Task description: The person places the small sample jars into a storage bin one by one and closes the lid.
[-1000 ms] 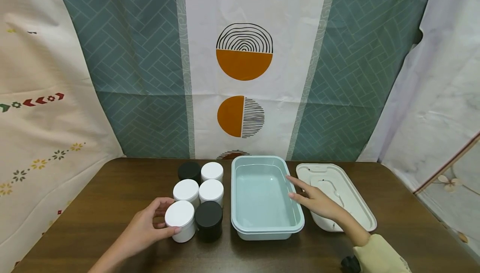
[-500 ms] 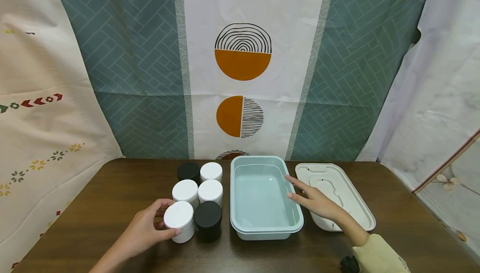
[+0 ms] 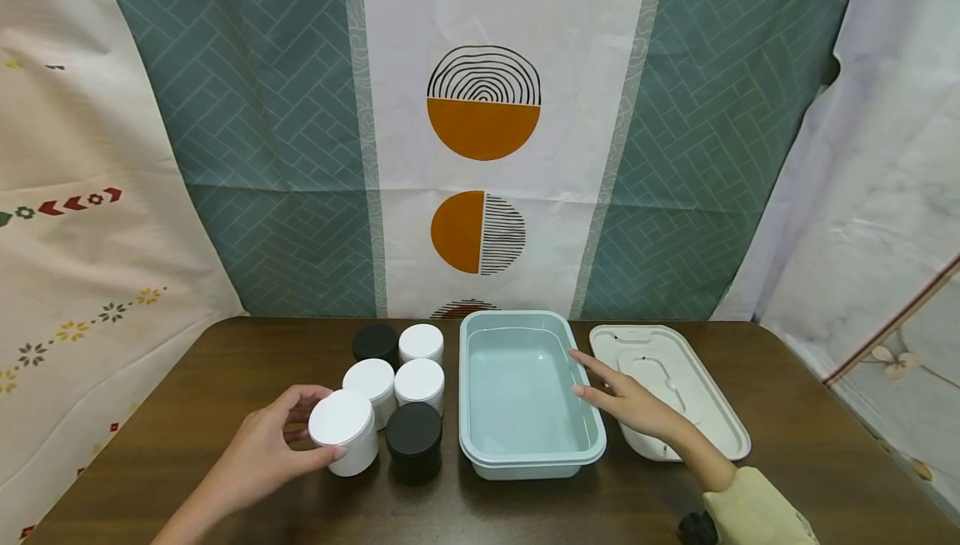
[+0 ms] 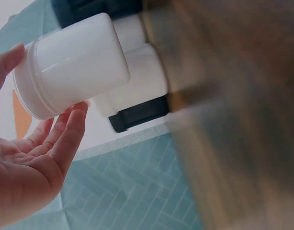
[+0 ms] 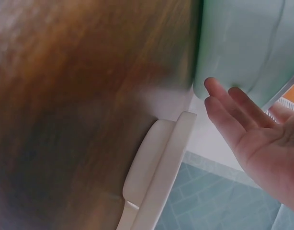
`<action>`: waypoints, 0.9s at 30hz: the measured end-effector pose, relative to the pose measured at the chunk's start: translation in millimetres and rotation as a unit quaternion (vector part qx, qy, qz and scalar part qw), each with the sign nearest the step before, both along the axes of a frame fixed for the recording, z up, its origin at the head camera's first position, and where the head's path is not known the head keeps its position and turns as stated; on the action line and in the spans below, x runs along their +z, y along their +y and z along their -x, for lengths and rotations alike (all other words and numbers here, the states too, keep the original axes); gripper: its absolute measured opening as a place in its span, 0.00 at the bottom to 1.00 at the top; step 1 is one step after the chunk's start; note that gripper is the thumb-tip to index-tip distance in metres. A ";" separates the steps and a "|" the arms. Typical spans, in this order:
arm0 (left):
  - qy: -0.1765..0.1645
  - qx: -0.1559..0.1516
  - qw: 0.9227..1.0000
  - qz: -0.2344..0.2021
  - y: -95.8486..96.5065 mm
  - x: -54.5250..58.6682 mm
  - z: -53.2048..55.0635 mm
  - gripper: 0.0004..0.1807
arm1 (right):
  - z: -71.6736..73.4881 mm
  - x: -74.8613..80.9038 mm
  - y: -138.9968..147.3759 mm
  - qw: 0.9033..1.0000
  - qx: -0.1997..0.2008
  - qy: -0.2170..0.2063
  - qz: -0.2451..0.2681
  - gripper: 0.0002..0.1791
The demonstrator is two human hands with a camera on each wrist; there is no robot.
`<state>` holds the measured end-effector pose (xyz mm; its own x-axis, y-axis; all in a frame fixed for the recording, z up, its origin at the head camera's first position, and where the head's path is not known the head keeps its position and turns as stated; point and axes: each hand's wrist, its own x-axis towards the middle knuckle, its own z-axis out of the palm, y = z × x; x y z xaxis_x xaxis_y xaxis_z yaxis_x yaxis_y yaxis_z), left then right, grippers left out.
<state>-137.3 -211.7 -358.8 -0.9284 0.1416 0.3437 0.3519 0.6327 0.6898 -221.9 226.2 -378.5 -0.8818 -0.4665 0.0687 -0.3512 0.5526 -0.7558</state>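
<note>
My left hand [image 3: 258,445] grips a white lidded jar [image 3: 343,432] between thumb and fingers. In the left wrist view the jar [image 4: 80,64] is raised off the table and tilted, its lid side toward the palm. Just right of it stands a black jar [image 3: 415,441]. Behind are more white jars [image 3: 369,382] and another black jar [image 3: 377,343]. My right hand [image 3: 637,402] lies with extended fingers at the right rim of a pale blue-green plastic basin [image 3: 467,412]. In the right wrist view its fingers are by the basin's outer wall [image 5: 238,52].
A white lid-like tray [image 3: 723,412] lies on the brown wooden table [image 3: 247,378], right of the basin and partly under my right forearm. A patterned curtain [image 3: 300,112] hangs behind the table. A small black object [image 3: 697,527] is by the right sleeve.
My left hand has lifted the front-left white jar and drawn it left, away from the other jars, tilting it a little. The right hand has stayed at the basin.
</note>
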 end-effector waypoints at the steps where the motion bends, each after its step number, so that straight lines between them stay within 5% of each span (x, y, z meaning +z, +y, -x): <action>1: 0.009 0.002 1.000 0.003 -0.6 2.7 -0.3 0.32 | 0.1 -0.1 0.0 1.000 0.000 -0.003 0.002 0.33; 16: 0.064 -0.016 0.998 -0.012 18.8 41.4 3.8 0.30 | 0.0 1.4 -0.2 1.000 0.006 -0.025 0.012 0.33; 27: 0.038 -0.064 0.996 -0.043 57.0 56.1 20.4 0.30 | 0.7 -0.7 0.5 0.999 0.002 -0.037 0.018 0.33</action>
<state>-157.7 -154.6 -302.7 -0.8756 0.2238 0.4280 0.4788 0.5186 0.7084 -222.6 226.8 -379.2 -0.8837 -0.4677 0.0194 -0.2946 0.5233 -0.7996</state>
